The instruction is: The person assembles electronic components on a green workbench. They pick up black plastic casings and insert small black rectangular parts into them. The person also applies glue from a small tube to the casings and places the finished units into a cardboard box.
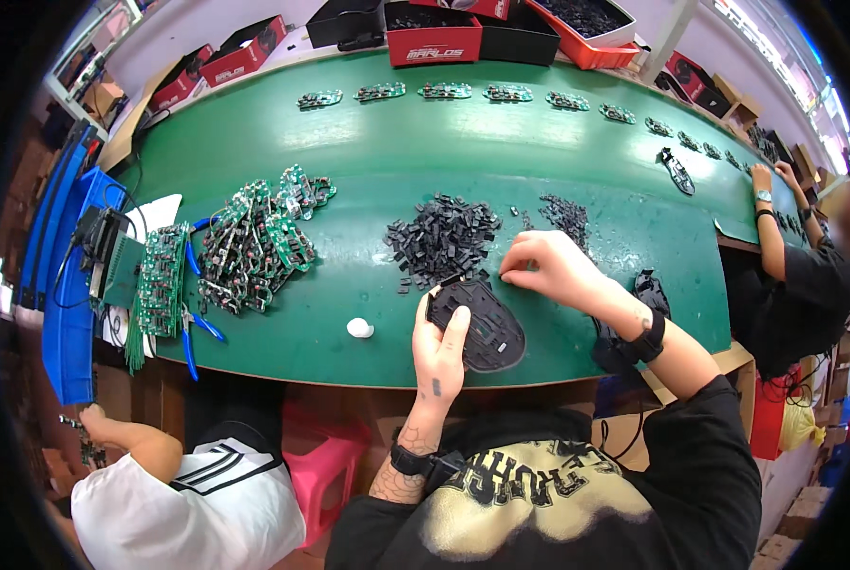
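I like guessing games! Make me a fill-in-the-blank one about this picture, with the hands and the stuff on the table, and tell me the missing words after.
1. The left hand holds a plastic shell coloured ____.
2. The round white object lies on the ____ tabletop.
3. In the picture, that white object is to the ____ of the shell.
4. The plastic stool is ____.

Missing words: black; green; left; pink.

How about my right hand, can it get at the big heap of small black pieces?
Probably yes: your right hand is just right of the heap of small black pieces, and nothing large seems to block that side. Your left hand holds the black shell near the heap's closer edge.
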### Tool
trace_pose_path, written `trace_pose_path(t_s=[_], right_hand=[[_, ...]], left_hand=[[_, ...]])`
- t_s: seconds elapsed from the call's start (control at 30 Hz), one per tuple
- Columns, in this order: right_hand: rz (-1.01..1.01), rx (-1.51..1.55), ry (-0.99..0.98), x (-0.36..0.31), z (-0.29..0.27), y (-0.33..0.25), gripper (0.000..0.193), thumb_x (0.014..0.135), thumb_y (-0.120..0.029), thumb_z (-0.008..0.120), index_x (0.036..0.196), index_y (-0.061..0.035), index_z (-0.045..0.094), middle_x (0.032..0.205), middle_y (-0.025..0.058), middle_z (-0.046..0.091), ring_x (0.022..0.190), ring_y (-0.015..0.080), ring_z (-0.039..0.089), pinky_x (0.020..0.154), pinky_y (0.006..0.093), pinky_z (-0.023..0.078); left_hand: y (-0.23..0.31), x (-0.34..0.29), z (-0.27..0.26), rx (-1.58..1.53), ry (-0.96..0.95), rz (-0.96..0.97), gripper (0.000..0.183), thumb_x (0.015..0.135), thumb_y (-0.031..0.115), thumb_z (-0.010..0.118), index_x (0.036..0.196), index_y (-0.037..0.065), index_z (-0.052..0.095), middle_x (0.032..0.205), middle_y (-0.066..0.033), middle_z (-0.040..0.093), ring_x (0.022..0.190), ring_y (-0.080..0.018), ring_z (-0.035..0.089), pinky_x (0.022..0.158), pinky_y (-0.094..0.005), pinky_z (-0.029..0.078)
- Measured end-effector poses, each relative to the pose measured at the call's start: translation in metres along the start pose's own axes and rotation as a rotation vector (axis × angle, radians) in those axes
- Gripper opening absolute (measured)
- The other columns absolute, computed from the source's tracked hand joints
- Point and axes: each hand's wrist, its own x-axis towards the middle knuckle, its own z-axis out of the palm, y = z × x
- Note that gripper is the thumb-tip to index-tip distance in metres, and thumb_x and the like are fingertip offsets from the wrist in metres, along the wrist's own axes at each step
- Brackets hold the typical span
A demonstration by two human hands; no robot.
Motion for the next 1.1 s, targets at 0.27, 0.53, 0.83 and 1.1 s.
trace_pose_path(t_s=[0.27, 0.53, 0.83, 1.1], right_hand=[[0.158, 0.54, 0.025, -0.04, 0.009, -0.024, 0.012, 0.077, -0.005, 0.072, 0.085, 0.001, 0.066, 0.086, 0.0058, 0.065, 0.081, 0.0125, 0.063, 0.075, 0.0262, 0.052], [0.317, 0.902, 0.004, -0.052, -0.013, -0.002, 0.029, 0.075, -0.008, 0.073, 0.101, -0.0035, 0.06, 0.094, 0.0044, 0.063, 0.082, 0.0093, 0.059, 0.075, 0.0238, 0.047], [0.489, 0.627, 0.512, -0.024, -0.144, 0.11, 0.035, 0.076, -0.015, 0.072, 0.109, -0.0062, 0.064, 0.091, 0.0022, 0.066, 0.076, 0.01, 0.061, 0.064, 0.0232, 0.046], [0.748, -0.017, 0.846, -0.012, -0.185, 0.286, 0.03, 0.067, -0.026, 0.077, 0.091, -0.0094, 0.075, 0.094, 0.0095, 0.07, 0.091, 0.0202, 0.064, 0.082, 0.0301, 0.047]], left_hand=[[-0.009, -0.005, 0.018, 0.243, 0.06, 0.141, 0.038, 0.095, 0.012, 0.051, 0.129, -0.002, 0.039, 0.112, -0.01, 0.056, 0.099, -0.0129, 0.055, 0.088, -0.0276, 0.045], [-0.013, 0.009, 0.049, 0.305, -0.07, 0.143, 0.042, 0.095, 0.014, 0.051, 0.129, -0.005, 0.036, 0.111, -0.0125, 0.056, 0.099, -0.0161, 0.056, 0.089, -0.0304, 0.046], [-0.025, 0.01, 0.102, 1.1, -0.365, 0.27, 0.058, 0.085, 0.025, 0.063, 0.134, 0.003, 0.042, 0.095, -0.0069, 0.058, 0.064, -0.0129, 0.057, 0.057, -0.025, 0.047], [-0.066, 0.007, 0.115, 1.468, -0.484, 0.22, 0.042, 0.082, 0.031, 0.066, 0.114, 0.007, 0.054, 0.1, -0.0099, 0.05, 0.067, -0.0273, 0.062, 0.058, -0.0367, 0.052]])
